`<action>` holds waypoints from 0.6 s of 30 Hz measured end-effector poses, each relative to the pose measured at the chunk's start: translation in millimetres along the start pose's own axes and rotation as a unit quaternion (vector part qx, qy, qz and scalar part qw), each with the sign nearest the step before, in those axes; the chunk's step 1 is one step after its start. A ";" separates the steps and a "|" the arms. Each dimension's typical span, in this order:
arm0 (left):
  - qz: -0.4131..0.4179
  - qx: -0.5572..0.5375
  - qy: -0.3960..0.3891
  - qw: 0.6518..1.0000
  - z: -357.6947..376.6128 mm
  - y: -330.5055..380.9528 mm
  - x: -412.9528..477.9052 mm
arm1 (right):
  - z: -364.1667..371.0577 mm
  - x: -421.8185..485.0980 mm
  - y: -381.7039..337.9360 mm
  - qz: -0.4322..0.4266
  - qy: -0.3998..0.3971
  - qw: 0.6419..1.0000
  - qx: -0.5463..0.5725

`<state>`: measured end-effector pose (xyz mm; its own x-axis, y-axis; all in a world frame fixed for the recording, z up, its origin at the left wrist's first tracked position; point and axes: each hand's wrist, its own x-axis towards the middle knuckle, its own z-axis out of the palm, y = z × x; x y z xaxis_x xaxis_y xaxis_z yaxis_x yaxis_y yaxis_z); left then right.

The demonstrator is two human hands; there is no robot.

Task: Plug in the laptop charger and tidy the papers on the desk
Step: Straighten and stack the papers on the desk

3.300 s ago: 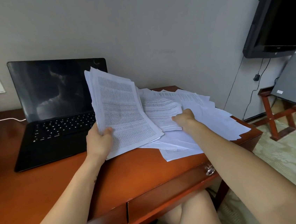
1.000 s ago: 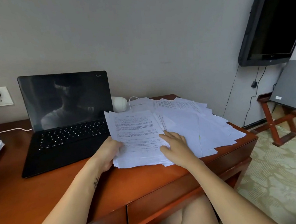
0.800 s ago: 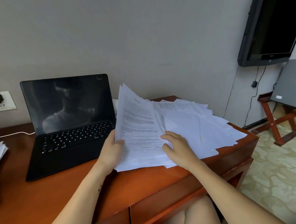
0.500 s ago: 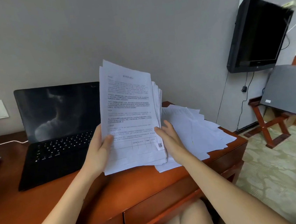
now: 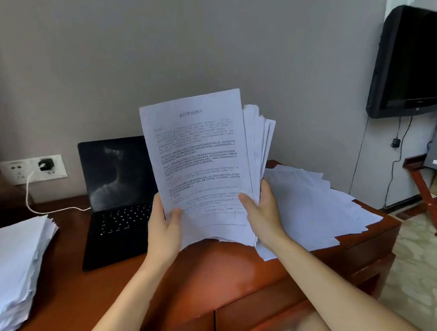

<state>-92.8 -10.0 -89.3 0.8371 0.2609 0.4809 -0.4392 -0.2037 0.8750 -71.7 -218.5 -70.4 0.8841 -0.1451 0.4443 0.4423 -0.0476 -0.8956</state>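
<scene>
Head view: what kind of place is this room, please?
Probably a hotel room, though this is not certain: a wooden desk, a wall-mounted television, and a folding wooden rack standing on patterned carpet.

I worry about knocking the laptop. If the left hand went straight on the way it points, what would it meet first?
Likely the laptop: the left hand, gripping the sheaf of papers, points up and away, and the laptop stands open just behind it. Depth is unclear.
</scene>
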 end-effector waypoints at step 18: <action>-0.038 0.063 0.053 0.996 3.6 29.1 31.9 | 2.2 -1.5 -9.3 -0.025 0.020 0.999 -0.013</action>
<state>-77.7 -10.9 -48.8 0.8248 0.3766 0.4217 -0.3256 -0.2935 0.8988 -76.8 -215.8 -62.7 0.8542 -0.1815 0.4873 0.4808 -0.0810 -0.8731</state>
